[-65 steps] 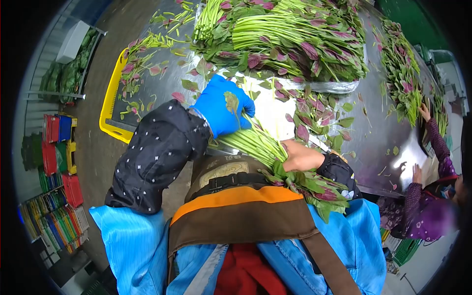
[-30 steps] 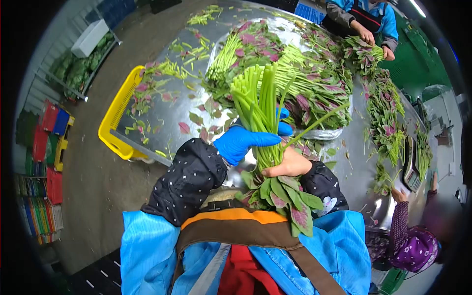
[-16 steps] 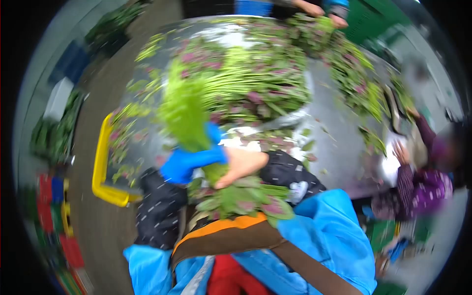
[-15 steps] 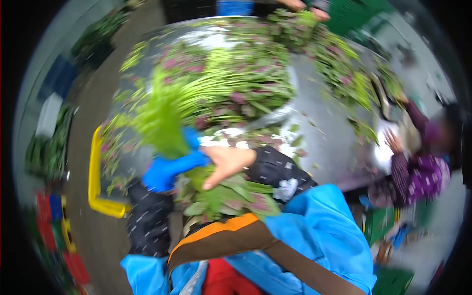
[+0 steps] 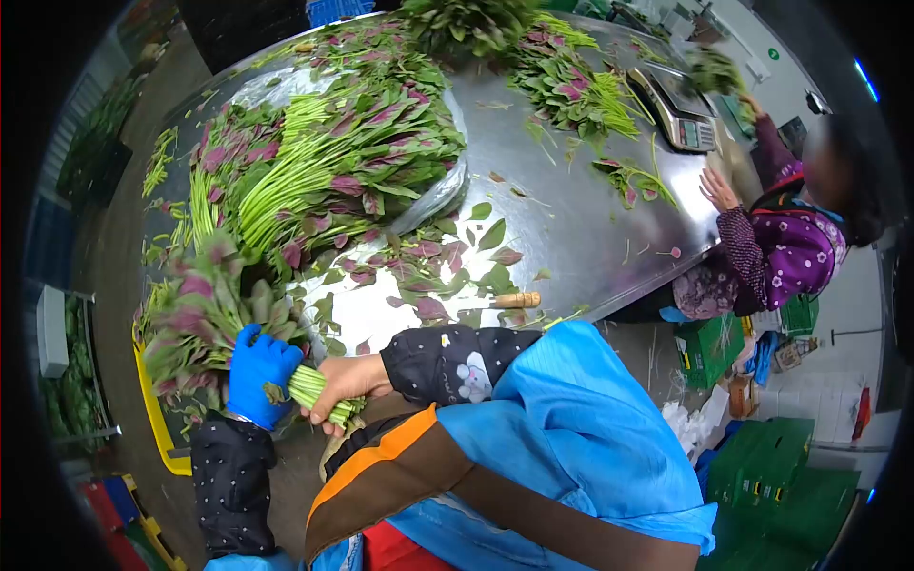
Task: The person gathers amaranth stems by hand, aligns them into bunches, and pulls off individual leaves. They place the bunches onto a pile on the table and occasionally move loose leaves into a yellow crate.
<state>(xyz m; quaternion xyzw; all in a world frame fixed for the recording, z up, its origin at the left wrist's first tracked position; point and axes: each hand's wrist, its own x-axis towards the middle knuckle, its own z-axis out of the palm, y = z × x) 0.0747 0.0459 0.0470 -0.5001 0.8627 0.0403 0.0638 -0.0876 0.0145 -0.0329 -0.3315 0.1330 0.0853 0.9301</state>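
A bunch of red-and-green amaranth (image 5: 214,305) is held in front of me at the table's near left edge. Its leaves point up and to the left, and the cut stems point right toward my body. My left hand (image 5: 259,374), in a blue glove, is closed around the bunch where leaves meet stems. My bare right hand (image 5: 345,383) grips the pale green stem ends. Just beyond lies a large pile of amaranth (image 5: 324,171) on clear plastic. A wooden handle (image 5: 516,300) lies among loose leaves to the right.
The metal table (image 5: 562,228) also bears more amaranth (image 5: 576,86) and a scale (image 5: 674,109). A co-worker (image 5: 785,238) at the right holds a blurred bunch. A yellow basket rim (image 5: 152,409) is below the left edge; green crates (image 5: 762,466) stand at lower right.
The bunch has swung round: its stems pointed away from me and now point right, with the leaves to the upper left. Both hands moved lower and left in view. The co-worker's bunch has risen.
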